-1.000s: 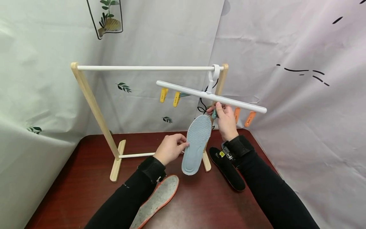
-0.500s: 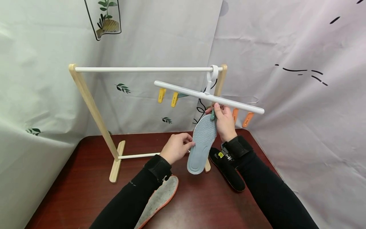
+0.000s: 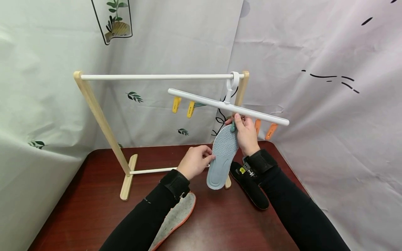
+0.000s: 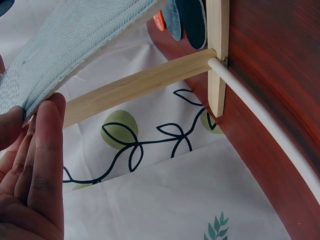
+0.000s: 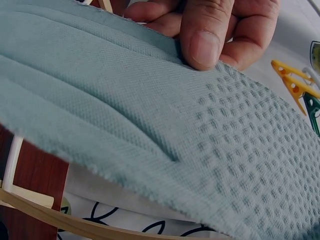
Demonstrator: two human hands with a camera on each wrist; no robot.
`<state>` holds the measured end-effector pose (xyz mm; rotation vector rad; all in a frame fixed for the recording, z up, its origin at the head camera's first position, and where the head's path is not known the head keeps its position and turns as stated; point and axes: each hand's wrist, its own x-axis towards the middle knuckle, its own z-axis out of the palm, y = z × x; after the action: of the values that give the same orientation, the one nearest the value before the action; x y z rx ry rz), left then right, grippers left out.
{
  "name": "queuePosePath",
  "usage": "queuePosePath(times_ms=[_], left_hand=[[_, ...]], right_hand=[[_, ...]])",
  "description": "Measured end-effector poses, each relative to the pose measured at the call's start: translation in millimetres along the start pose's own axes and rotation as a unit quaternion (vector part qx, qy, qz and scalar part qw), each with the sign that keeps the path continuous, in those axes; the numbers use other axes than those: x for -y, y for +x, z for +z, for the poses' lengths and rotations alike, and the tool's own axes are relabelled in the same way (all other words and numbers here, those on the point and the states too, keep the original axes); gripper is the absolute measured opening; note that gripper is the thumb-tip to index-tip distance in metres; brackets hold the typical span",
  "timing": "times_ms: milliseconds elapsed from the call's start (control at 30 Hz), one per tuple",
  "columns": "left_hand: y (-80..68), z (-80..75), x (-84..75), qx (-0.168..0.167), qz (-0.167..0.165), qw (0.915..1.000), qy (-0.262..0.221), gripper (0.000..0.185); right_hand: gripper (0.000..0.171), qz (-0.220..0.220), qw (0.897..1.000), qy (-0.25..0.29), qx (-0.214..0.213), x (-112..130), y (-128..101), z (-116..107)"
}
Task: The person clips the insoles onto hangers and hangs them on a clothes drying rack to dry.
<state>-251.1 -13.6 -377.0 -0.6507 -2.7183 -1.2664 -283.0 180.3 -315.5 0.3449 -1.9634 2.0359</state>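
Blue-grey insole (image 3: 222,156) hangs toe-up under the white hanger bar (image 3: 228,106): left hand (image 3: 195,161) pinches its left edge mid-length, right hand (image 3: 245,134) is raised, fingers closed on the green clip (image 3: 233,127) at its toe. Versus 0.5 s ago, nearly unchanged; insole sits marginally higher.

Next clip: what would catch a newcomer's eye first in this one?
The pale blue insole, held up in mid-frame: the left hand grips its edge while the right hand pinches a green clip at its toe, under the white clip hanger. That hanger hangs tilted from the wooden rack's rail, with yellow clips and orange clips. A black insole and a grey, orange-edged insole lie on the red-brown table.
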Motion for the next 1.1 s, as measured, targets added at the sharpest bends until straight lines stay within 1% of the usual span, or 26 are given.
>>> queuePosePath(times_ms=[133,367,433,633,767,867,967,1100], left_hand=[[0.1,-0.1,0.3,-0.004,-0.001,1.0,0.007,0.01],[-1.1,-0.6,0.9,-0.003,-0.007,1.0,0.005,0.012],[-1.5,-0.6,1.3,-0.003,-0.009,1.0,0.003,0.013],[-3.0,-0.5,1.7,-0.001,-0.013,0.9999,0.0,0.014],[-4.0,-0.8,1.8,0.001,-0.013,0.9999,-0.001,0.013],[-4.9,-1.6,2.0,0.004,-0.013,0.9999,-0.005,0.013],[-6.6,-2.7,3.4,0.008,-0.013,0.9999,-0.004,0.011],[-10.9,-4.4,8.5,0.013,-0.011,0.9999,0.001,0.01]], right_hand=[[0.027,0.004,1.0,-0.016,-0.002,-1.0,-0.4,-0.4],[0.028,0.005,1.0,-0.027,0.003,-3.4,-1.9,-2.9],[0.031,0.001,0.999,-0.031,0.007,-4.5,-1.8,-4.6],[0.049,-0.008,0.999,-0.045,0.021,-6.7,-3.1,-8.4],[0.052,-0.016,0.998,-0.055,0.023,-7.3,-5.5,-8.8],[0.052,-0.018,0.998,-0.062,0.019,-8.2,-7.6,-9.4],[0.052,-0.018,0.995,-0.094,0.001,-10.6,-10.1,-12.3],[0.051,-0.016,0.992,-0.123,-0.02,-14.4,-13.7,-17.7]])
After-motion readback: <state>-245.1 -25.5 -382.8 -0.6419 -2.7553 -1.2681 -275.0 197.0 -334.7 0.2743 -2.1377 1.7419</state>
